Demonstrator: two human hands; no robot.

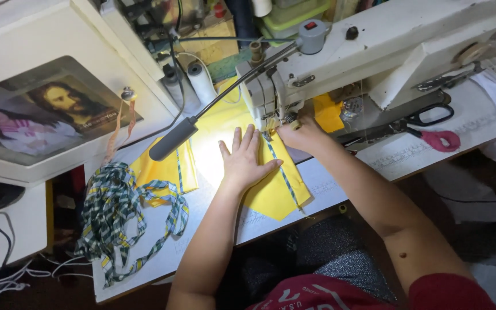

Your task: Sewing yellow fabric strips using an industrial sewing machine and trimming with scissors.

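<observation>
Head view: the sewing machine [374,51] is the landmark. Just in front of its needle lies the yellow fabric [274,192] with a plaid trim strip [282,172]. The left hand [243,163] presses flat, fingers spread, on the cloth; the right hand [301,136] pinches fabric and trim beside the needle. Best kept taut, trim aligned to the edge, fingertips clear of the needle.

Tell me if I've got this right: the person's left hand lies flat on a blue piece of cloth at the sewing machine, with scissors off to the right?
Not quite. In the head view the cloth under the flat left hand is yellow, not blue. The rest holds: it lies at the sewing machine, and the scissors rest off to the right.
</observation>
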